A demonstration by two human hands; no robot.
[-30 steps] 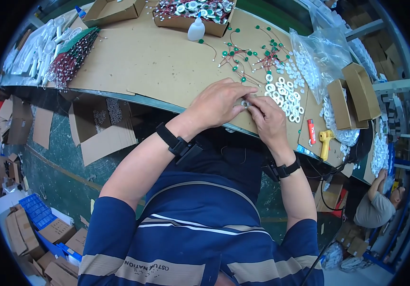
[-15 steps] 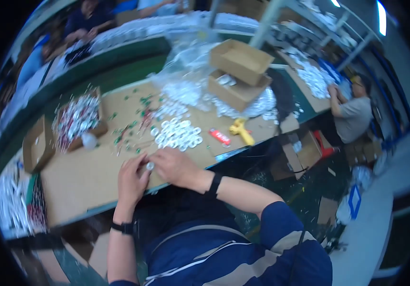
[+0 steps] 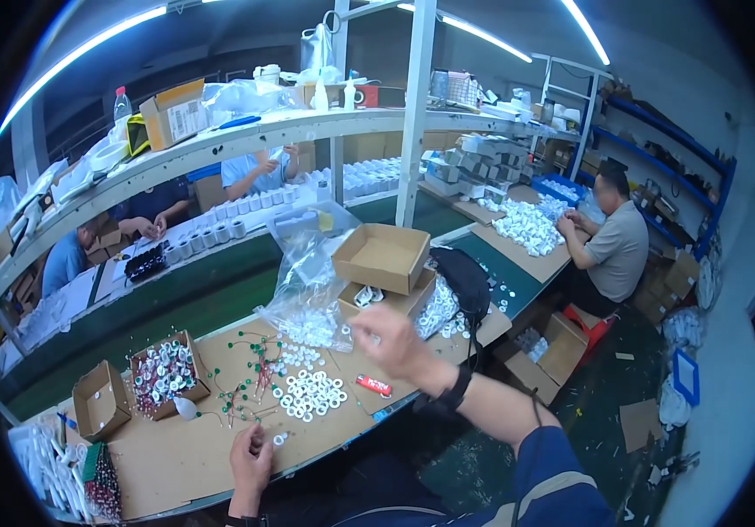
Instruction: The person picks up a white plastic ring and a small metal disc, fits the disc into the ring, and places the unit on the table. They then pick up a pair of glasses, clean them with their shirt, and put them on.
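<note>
My left hand (image 3: 252,458) is low over the near edge of the table, fingers curled in a pinch. A small white round piece (image 3: 280,438) shows at its fingertips. My right hand (image 3: 390,341) is raised in front of the cardboard boxes, its fingers curled and slightly blurred; whatever they hold, if anything, is hidden. Beyond my left hand lies a heap of white rings (image 3: 310,395). A red lighter-like object (image 3: 374,385) lies below my right hand. Green pieces with thin wires (image 3: 250,369) are scattered left of the rings.
A box of wired white parts (image 3: 166,376) and a shallow box (image 3: 101,401) stand at left, near bundled white tubes (image 3: 48,470). Stacked cardboard boxes (image 3: 382,255) and plastic bags stand behind. A shelf post (image 3: 417,114) rises beyond. A co-worker (image 3: 614,241) sits at right.
My right hand has moved away from the left, up and to the right. The left hand stays near the table edge with the white piece. The view has tilted up; the yellow tool is no longer visible.
</note>
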